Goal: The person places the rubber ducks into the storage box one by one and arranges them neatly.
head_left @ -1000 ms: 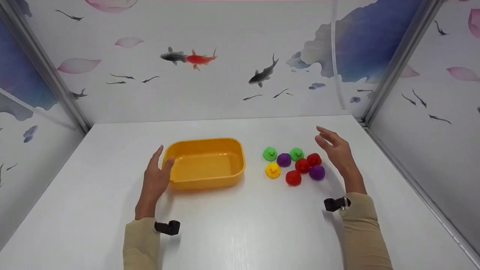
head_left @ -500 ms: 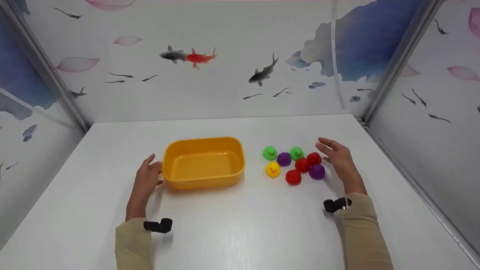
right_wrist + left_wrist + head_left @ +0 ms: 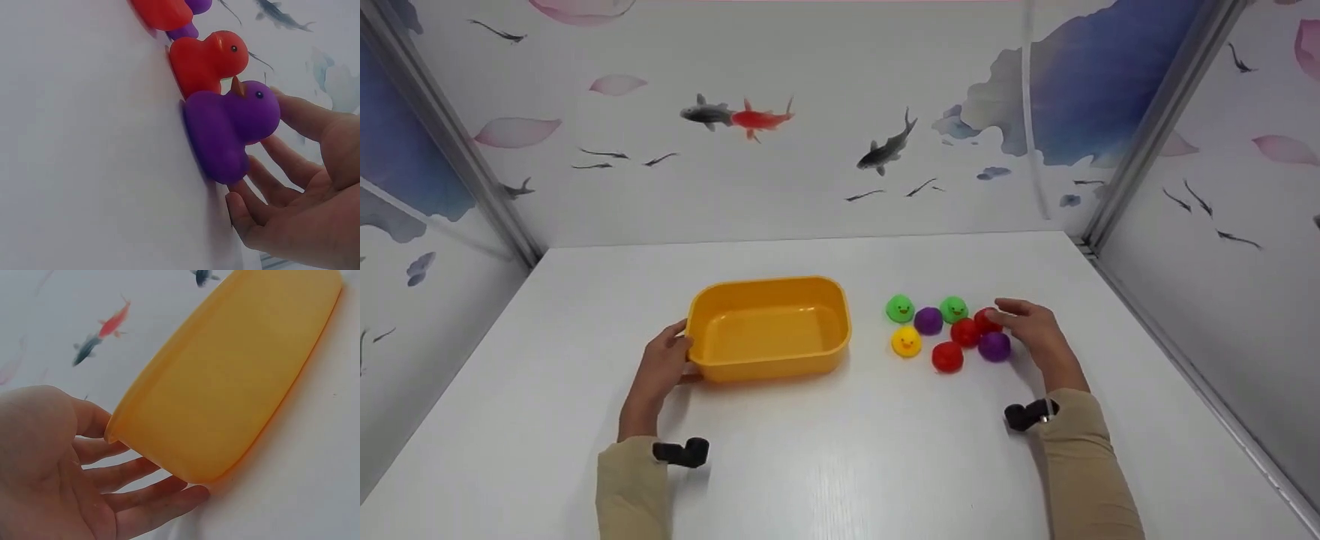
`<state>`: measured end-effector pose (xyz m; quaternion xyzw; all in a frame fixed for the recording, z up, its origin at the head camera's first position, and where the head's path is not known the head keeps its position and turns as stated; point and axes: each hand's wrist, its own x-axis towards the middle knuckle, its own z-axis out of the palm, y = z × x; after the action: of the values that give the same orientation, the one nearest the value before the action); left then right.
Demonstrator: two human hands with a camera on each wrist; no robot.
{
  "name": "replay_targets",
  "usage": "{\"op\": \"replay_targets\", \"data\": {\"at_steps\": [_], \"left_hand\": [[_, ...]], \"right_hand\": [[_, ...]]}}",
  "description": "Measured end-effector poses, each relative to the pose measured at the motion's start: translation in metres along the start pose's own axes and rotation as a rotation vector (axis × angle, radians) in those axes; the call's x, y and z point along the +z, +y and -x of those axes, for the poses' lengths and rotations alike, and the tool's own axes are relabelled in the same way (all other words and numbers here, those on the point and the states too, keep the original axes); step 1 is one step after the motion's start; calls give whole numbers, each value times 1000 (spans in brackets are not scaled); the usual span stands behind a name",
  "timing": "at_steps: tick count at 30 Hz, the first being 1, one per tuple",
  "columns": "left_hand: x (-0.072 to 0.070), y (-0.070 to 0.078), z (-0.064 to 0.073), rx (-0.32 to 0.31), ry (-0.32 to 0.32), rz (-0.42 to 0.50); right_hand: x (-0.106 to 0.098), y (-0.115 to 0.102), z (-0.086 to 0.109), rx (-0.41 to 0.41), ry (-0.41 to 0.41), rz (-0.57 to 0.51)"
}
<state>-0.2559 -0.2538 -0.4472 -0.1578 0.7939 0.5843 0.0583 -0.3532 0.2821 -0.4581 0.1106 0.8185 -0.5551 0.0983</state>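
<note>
A yellow plastic basin (image 3: 769,369) stands on the white table, left of centre. My left hand (image 3: 658,367) is at its left end, fingertips right at the rim and wall; in the left wrist view the fingers are spread and fairly straight along the basin. To the right lies a cluster of small rubber ducks. My right hand (image 3: 1035,334) reaches over the cluster's right side, its fingers overlapping the rear red duck (image 3: 982,321) in the head view. In the right wrist view, loosely bent fingers surround the far side of a purple duck (image 3: 216,135), without visible grip.
Other ducks sit close by: a yellow one (image 3: 906,342), two green ones (image 3: 900,308), another purple one (image 3: 928,321) and two more red ones (image 3: 947,358). White panels printed with fish (image 3: 885,146) and petals border the table at the back and sides.
My left hand has drawn back outside the basin's rim, then come up against its left end. My right hand has lowered toward the red and purple ducks. Basin and ducks have kept their places.
</note>
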Motion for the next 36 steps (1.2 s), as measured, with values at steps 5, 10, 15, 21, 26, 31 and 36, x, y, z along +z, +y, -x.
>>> {"op": "replay_targets", "data": {"at_steps": [5, 10, 15, 21, 26, 31, 36], "left_hand": [[-1, -1, 1, 21, -20, 13], [0, -2, 1, 30, -32, 16], [-2, -4, 3, 32, -35, 16], [-4, -3, 6, 39, -49, 19], [-6, 0, 5, 20, -42, 1], [-6, 1, 5, 7, -42, -1], [-5, 0, 5, 10, -45, 22]], "right_hand": [[2, 0, 0, 13, -4, 35], [3, -1, -2, 31, 5, 60], [5, 0, -3, 37, 10, 89], [7, -7, -1, 33, 40, 76], [7, -17, 1, 2, 53, 40], [9, -28, 8, -43, 50, 23], [14, -39, 13, -110, 43, 12]]}}
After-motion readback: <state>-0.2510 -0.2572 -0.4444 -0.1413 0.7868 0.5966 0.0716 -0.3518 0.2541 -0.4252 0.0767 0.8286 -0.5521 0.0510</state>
